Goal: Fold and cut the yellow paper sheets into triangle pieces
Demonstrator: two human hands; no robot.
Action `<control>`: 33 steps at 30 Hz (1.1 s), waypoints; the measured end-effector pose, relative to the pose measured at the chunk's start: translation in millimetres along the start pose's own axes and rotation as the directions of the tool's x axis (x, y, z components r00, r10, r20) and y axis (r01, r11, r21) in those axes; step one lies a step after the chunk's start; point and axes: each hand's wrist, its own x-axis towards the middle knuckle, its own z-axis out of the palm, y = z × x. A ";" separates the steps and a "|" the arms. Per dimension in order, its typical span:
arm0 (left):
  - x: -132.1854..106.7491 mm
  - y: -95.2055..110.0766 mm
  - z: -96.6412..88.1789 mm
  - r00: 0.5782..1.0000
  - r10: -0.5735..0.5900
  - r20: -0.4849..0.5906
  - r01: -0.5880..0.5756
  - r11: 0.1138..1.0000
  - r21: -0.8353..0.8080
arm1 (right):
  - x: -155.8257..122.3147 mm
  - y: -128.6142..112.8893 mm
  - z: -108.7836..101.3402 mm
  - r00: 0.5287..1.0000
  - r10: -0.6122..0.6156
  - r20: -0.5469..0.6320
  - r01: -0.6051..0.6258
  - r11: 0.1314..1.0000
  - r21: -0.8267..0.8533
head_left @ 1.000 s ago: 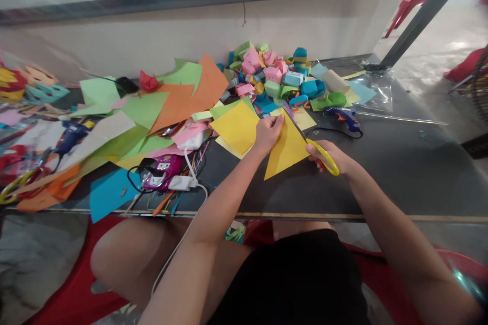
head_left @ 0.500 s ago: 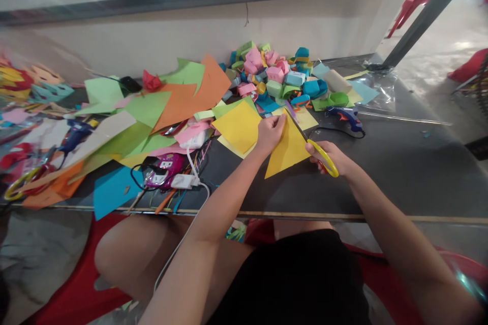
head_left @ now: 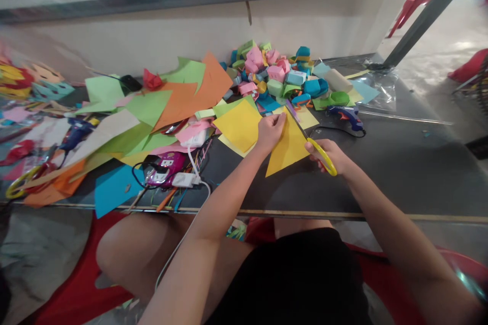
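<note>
Paper shapes (head_left: 275, 74) piled behind, but this cut's probably unfinished: left hand (head_left: 270, 131) pinches yellow sheet (head_left: 286, 151), right hand (head_left: 331, 154) grips scissors (head_left: 317, 147).

The dark tabletop (head_left: 412, 177) bears a heap of folded paper (head_left: 276, 72); a blue glue gun (head_left: 347, 115) lies to its right. A blue sheet (head_left: 112, 188) overhangs the front edge (head_left: 305, 215); beside it sits a magenta power strip (head_left: 173, 163).

You are wearing a plain black garment (head_left: 293, 282), filling the lower middle of the frame; too little is showing to tell top from shorts. Your forearms (head_left: 229, 198) and fingers (head_left: 281, 120) are showing bare toward the centre and right, and your knee (head_left: 118, 246) is showing bare at lower left.
</note>
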 end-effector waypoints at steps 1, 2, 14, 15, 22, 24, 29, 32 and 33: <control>0.1 0.1 -0.1 1.000 0.003 0.000 -0.003 1.000 -0.003 | -0.1 -0.1 0.3 1.000 0.002 -0.002 -0.002 1.000 -0.001; 0.1 0.0 -0.2 1.000 0.005 0.002 -0.005 1.000 -0.006 | -0.1 -0.2 0.6 1.000 0.004 -0.004 -0.004 1.000 -0.003; 0.7 0.3 -1.1 1.000 -0.008 0.000 0.008 1.000 -0.003 | 3.2 -2.1 4.4 0.997 0.059 -0.054 -0.060 0.998 -0.017; 1.0 -0.2 -1.1 1.000 -0.004 -0.002 0.004 1.000 -0.003 | 3.2 -2.8 4.8 0.996 0.069 -0.061 -0.070 0.997 -0.018; 2.7 -6.6 -0.3 1.000 -0.006 -0.004 0.006 0.999 -0.053 | 3.8 -3.4 6.0 0.992 0.083 -0.096 -0.086 0.996 -0.022; 3.1 -8.9 -0.5 1.000 -0.010 -0.009 0.009 0.998 -0.065 | 6.2 0.4 5.5 0.994 0.065 -0.092 -0.069 0.997 -0.038; 4.1 -14.9 -2.7 1.000 -0.021 0.014 0.022 0.995 -0.099 | 10.5 12.5 4.5 0.997 -0.047 -0.061 0.042 0.996 -0.081; 2.8 -15.0 -2.8 0.999 -0.022 0.034 0.026 0.993 -0.115 | 8.4 13.3 4.8 0.995 -0.097 -0.033 0.094 0.994 -0.062; 1.8 -14.2 -2.3 0.999 -0.020 0.048 0.025 0.993 -0.119 | 7.4 12.2 5.0 0.994 -0.104 -0.025 0.103 0.993 -0.053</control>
